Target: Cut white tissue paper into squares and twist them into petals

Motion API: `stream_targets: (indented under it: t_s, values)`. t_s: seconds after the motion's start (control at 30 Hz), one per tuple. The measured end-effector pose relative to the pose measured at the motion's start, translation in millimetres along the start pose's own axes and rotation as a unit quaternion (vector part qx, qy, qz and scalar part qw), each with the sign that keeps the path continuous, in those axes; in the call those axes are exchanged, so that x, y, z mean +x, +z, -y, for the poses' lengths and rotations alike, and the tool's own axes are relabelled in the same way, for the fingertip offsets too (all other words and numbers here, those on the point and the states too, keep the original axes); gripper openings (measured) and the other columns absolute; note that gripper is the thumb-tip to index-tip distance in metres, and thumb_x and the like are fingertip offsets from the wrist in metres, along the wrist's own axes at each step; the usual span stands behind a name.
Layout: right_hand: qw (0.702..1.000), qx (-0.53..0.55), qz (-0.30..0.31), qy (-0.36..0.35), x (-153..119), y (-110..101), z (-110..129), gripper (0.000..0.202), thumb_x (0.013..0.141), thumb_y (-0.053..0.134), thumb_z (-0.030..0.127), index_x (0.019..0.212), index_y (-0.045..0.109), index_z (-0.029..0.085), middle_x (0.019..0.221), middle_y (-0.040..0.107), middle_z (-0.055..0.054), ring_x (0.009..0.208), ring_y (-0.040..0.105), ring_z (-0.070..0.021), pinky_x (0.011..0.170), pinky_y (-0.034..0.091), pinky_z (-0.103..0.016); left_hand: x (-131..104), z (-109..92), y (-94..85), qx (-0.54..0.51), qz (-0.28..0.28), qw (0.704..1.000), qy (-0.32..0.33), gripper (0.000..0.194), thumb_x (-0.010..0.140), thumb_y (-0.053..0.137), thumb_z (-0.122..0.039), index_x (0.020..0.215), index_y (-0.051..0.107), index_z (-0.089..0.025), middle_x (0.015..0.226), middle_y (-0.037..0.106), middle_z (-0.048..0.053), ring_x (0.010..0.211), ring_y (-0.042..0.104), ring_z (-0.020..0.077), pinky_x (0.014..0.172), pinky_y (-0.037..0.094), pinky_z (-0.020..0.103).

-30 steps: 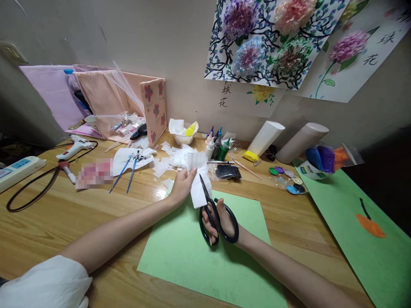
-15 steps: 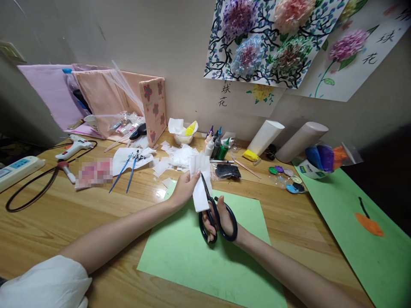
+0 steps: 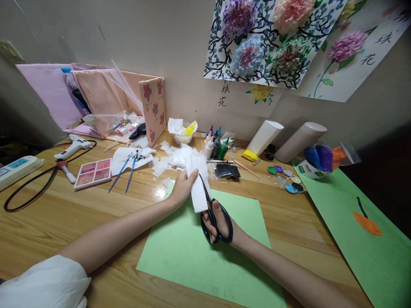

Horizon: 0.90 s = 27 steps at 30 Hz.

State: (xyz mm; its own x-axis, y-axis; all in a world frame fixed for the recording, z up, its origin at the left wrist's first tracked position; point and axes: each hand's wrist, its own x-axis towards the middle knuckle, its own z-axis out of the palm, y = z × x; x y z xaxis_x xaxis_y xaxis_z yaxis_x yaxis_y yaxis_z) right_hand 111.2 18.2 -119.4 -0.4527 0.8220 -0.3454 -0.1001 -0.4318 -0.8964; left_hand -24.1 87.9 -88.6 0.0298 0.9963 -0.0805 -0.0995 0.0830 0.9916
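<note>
My left hand (image 3: 184, 188) pinches a folded strip of white tissue paper (image 3: 199, 196) between thumb and fingers, above a green sheet (image 3: 180, 252). Black-handled scissors (image 3: 228, 222) are in my right hand (image 3: 221, 218), thumb and fingers through the loops. Their blades point up and away along the paper's right side; whether they are cutting into it I cannot tell. Behind the paper lies a pile of white tissue scraps (image 3: 180, 156) on the wooden table.
Paint bottles (image 3: 222, 149) and a bowl with a yellow item (image 3: 183, 136) stand behind. To the left lie paintbrushes (image 3: 131, 173), a pink palette (image 3: 93, 173), a glue gun (image 3: 73, 147) and a power strip (image 3: 19, 171). Clay lids (image 3: 293, 187) and another green sheet (image 3: 346, 239) are at right.
The scissors' handles have drawn closer together as my right hand closes. The paper in my left hand has shifted slightly left.
</note>
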Motion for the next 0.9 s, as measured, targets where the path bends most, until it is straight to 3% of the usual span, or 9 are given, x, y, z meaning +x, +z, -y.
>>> stream_targets:
  t_s: [0.17, 0.3, 0.43, 0.7, 0.9]
  values:
    - [0.998, 0.010, 0.041, 0.048, 1, 0, 12, 0.081, 0.044, 0.020, 0.095, 0.066, 0.041, 0.019, 0.029, 0.039, 0.007, 0.023, 0.038, -0.0083, 0.028, 0.039, -0.021, 5, -3, -3.7, -0.039, -0.028, 0.998, 0.039, 0.038, 0.071, 0.061, -0.051, 0.073, 0.054, -0.014, 0.057, 0.050, -0.003, 0.048, 0.042, 0.0073, 0.043, 0.032, 0.018]
    - [0.995, 0.016, 0.061, 0.079, 1, 1, 22, 0.086, 0.035, 0.016, 0.096, 0.063, 0.041, 0.019, 0.029, 0.042, 0.004, 0.025, 0.043, -0.0102, 0.032, 0.044, -0.024, 3, 0, -1.0, -0.047, 0.012, 0.997, 0.054, 0.036, 0.074, 0.059, -0.050, 0.076, 0.054, -0.014, 0.060, 0.051, -0.003, 0.051, 0.043, 0.0077, 0.047, 0.034, 0.018]
    - [0.995, 0.012, 0.066, 0.068, 1, -1, 20, 0.085, 0.038, 0.016, 0.096, 0.064, 0.041, 0.019, 0.029, 0.042, 0.005, 0.025, 0.041, -0.0097, 0.032, 0.043, -0.024, 1, 1, 1.0, -0.054, 0.021, 0.996, 0.060, 0.033, 0.075, 0.060, -0.048, 0.073, 0.054, -0.015, 0.058, 0.049, -0.004, 0.050, 0.042, 0.0074, 0.048, 0.033, 0.018]
    - [0.992, 0.014, 0.102, 0.071, 0, -4, 16, 0.084, 0.044, 0.015, 0.095, 0.066, 0.042, 0.019, 0.029, 0.042, 0.005, 0.024, 0.041, -0.0103, 0.031, 0.041, -0.024, 8, -3, -4.1, -0.063, -0.068, 0.995, 0.025, 0.037, 0.072, 0.061, -0.052, 0.068, 0.050, -0.016, 0.054, 0.048, -0.005, 0.046, 0.041, 0.0073, 0.044, 0.030, 0.019]
    - [0.995, 0.016, 0.064, 0.070, 0, -2, 16, 0.082, 0.043, 0.019, 0.095, 0.064, 0.041, 0.019, 0.029, 0.041, 0.005, 0.024, 0.041, -0.0092, 0.031, 0.042, -0.023, 0, 2, 0.0, -0.043, -0.015, 0.999, 0.005, 0.042, 0.073, 0.057, -0.057, 0.069, 0.049, -0.016, 0.051, 0.046, -0.006, 0.042, 0.040, 0.0065, 0.040, 0.029, 0.018]
